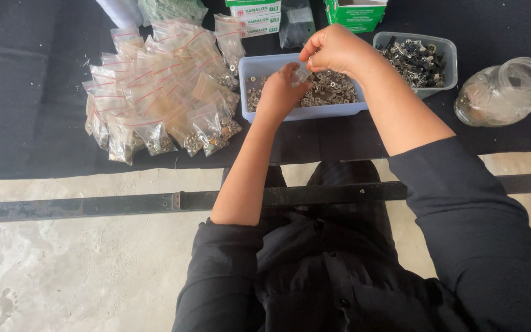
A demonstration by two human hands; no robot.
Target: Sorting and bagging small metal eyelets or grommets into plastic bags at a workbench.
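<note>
My left hand (279, 92) and my right hand (333, 48) meet over a pale blue plastic tub (259, 64) full of small silver metal rings and nuts. Between their fingertips both hands pinch a small clear plastic bag (300, 76) held just above the tub's contents. The right hand's fingers are curled over the bag's top edge. The left hand supports it from below. What lies inside the bag is too small to make out.
A heap of several filled clear zip bags with red seal lines (158, 92) lies left of the tub on a black mat (26, 92). A clear tub of dark metal parts (419, 58), a glass jar on its side (502, 92), and green-white boxes (354, 12) sit behind and right. A black strap (93, 206) crosses the concrete floor.
</note>
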